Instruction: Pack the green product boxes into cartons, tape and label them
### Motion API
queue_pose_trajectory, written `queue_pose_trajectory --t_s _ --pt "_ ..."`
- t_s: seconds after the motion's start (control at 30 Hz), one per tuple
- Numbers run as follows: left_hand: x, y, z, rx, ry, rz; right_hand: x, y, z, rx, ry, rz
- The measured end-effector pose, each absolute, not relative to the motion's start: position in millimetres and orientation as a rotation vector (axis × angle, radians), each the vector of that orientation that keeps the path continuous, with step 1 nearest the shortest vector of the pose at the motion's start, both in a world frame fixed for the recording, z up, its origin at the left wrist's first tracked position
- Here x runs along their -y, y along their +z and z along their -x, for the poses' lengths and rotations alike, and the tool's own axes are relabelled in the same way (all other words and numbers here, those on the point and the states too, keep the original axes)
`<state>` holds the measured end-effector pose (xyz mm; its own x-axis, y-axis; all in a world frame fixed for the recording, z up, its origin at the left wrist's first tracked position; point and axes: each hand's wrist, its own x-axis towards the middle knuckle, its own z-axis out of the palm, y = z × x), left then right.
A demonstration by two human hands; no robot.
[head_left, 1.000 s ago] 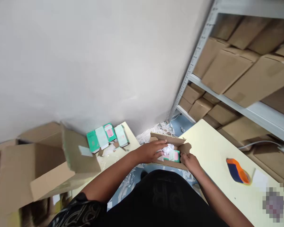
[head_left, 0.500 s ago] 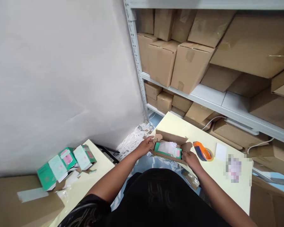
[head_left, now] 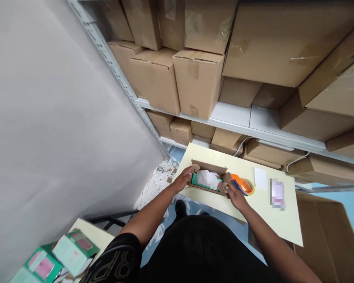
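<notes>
A small open cardboard box rests on a pale yellow table. Inside it lie a green and pink packet and crumpled white paper. My left hand grips the box's left end flap. My right hand grips its right front corner. An orange and blue tape dispenser lies just right of the box, close to my right hand.
A white card lies on the table beyond the dispenser. Metal shelving stacked with cardboard boxes rises behind. Paper scraps litter the blue floor. Green packets sit on a second table at lower left. A large carton stands at right.
The view has swung to the right, from the left table toward the shelving. The small box, held in both hands, now rests on the yellow table beside the tape dispenser.
</notes>
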<state>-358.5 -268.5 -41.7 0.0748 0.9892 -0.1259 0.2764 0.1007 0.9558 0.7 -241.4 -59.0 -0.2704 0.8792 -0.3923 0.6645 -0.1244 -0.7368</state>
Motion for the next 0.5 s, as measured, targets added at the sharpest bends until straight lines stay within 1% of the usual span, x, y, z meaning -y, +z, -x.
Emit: queue_pose_trajectory --t_s 0.13,0.23,0.3,0.4,0.47,0.5 --pt "247 -45 368 -1.301 0.796 -1.414 246 -54 8 1.983 1.232 1.695" --pt "235 -45 369 -1.333 0.742 -1.577 241 -46 20 2.001 1.225 1.615" --pt "229 -46 366 -1.393 0.734 -1.652 238 -42 21 1.956 1.283 1.607" --pt "223 -48 363 -1.501 0.705 -1.64 242 -35 11 1.846 1.484 1.616" --pt "220 -48 362 -1.53 0.677 -1.607 252 -32 5 1.87 1.586 1.585" --pt "218 -48 362 -1.526 0.666 -1.595 258 -31 4 1.922 1.58 1.566"
